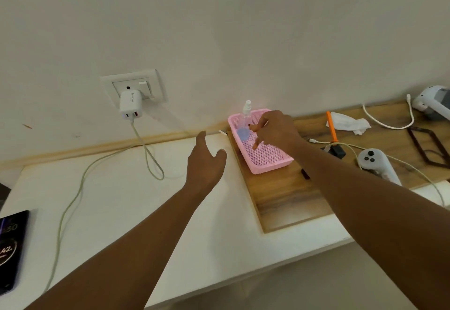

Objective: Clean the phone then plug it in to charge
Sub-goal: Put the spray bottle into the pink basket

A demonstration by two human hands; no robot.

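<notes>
The phone [11,248] lies at the far left edge of the white table, screen lit. A white charger [130,105] sits in the wall socket, and its pale cable [73,202] trails down across the table toward the phone. A clear spray bottle [246,117] stands in the pink basket [270,166] on the wooden board. My right hand [275,131] reaches into the basket beside the bottle, fingers spread and pointing down, nothing visibly held. My left hand [207,161] hovers open over the table just left of the basket.
On the wooden board [280,200] to the right lie a crumpled white tissue [348,123], an orange-handled tool [331,127], a white game controller [375,163], a second white cable [389,124] and a dark frame [428,146]. A white headset [433,102] sits far right.
</notes>
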